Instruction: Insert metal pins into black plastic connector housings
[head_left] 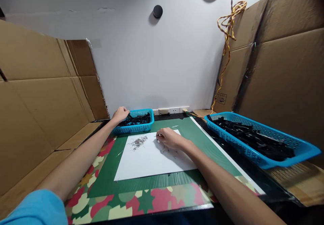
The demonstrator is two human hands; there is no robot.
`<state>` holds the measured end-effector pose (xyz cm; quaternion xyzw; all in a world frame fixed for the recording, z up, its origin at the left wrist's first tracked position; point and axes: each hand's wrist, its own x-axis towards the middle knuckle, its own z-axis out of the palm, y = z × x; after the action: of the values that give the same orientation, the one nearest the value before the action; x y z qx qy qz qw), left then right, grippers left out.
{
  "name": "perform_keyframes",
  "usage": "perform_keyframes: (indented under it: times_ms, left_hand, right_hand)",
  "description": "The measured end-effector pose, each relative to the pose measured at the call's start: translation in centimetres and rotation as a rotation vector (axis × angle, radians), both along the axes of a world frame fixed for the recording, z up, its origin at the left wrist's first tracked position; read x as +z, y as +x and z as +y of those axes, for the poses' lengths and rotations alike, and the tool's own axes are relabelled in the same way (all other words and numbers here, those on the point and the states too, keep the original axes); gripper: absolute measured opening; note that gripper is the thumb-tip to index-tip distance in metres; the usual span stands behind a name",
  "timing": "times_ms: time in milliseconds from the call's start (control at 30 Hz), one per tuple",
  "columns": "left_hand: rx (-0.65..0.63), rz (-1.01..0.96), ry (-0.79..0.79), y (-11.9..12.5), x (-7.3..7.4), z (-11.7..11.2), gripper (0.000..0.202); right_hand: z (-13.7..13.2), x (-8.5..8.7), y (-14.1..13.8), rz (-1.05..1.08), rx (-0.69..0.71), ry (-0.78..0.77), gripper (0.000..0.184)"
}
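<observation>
My left hand point(121, 114) is at the left rim of a small blue basket point(134, 128) filled with black parts point(138, 119). Its fingers are drawn together, and whatever they hold is hidden. Over a white sheet point(149, 166), my right hand point(169, 138) is closed in a pinch, with a small thin dark piece just showing at its fingertips. A loose pile of tiny metallic-looking pieces point(139, 142) lies on the sheet to the left of that hand. More tiny pieces point(170, 150) are scattered beneath the right hand, partly in its shadow.
A larger blue basket point(268, 164) of black parts stands on the right. Under the sheet is a green mat point(106, 181) with a patterned border. Cardboard panels point(50, 100) flank both sides. A wall with sockets point(174, 110) and a hanging twisted cord point(225, 66) is behind.
</observation>
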<state>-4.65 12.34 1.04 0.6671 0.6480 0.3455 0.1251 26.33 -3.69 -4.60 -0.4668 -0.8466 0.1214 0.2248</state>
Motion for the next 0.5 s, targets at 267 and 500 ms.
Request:
perform_keyframes:
  times_ms: [267, 500]
  left_hand:
    - [-0.319, -0.383, 0.177, 2.5, -2.8, -8.8, 0.028]
    - [-0.502, -0.666, 0.05, 3.6, -4.7, -13.3, 0.035]
  right_hand:
    - [0.2, -0.1, -1.1, 0.147, 0.075, -0.022, 0.013]
    - [-0.3, -1.7, -5.9, 0.208, 0.052, -0.033, 0.008]
